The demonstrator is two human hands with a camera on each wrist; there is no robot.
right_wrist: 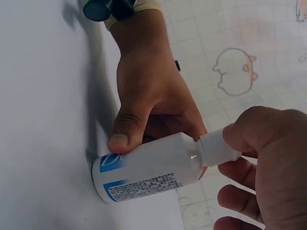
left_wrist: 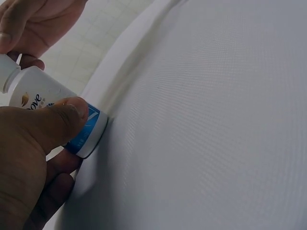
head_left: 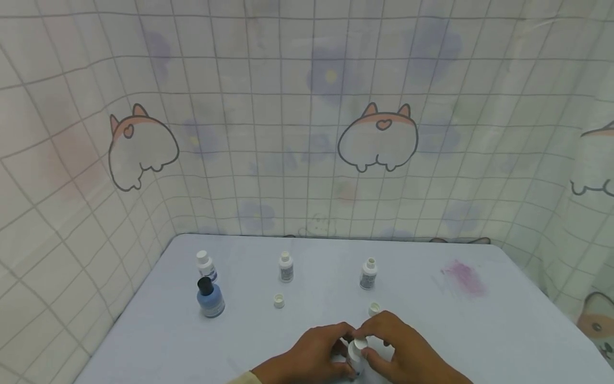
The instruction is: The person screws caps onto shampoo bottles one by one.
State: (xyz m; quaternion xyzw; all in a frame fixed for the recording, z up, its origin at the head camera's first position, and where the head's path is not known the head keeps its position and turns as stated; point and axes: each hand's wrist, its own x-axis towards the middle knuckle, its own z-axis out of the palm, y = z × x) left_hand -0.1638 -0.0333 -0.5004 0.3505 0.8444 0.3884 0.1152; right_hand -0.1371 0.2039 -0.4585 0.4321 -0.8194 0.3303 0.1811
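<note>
I have the left hand (head_left: 312, 353) gripping a white bottle (right_wrist: 153, 165) on the surface (head_left: 158, 336), the right hand (head_left: 408, 346) pinching its cap (right_wrist: 217, 147); a loose lid (head_left: 374, 308) lies just beyond.

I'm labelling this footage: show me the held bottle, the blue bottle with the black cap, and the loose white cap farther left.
Held bottle (right_wrist: 152, 160): right wrist view, middle of its body.
Blue bottle (head_left: 211, 301): head view, its body below the cap.
Loose white cap (head_left: 279, 303): head view, its side.
</note>
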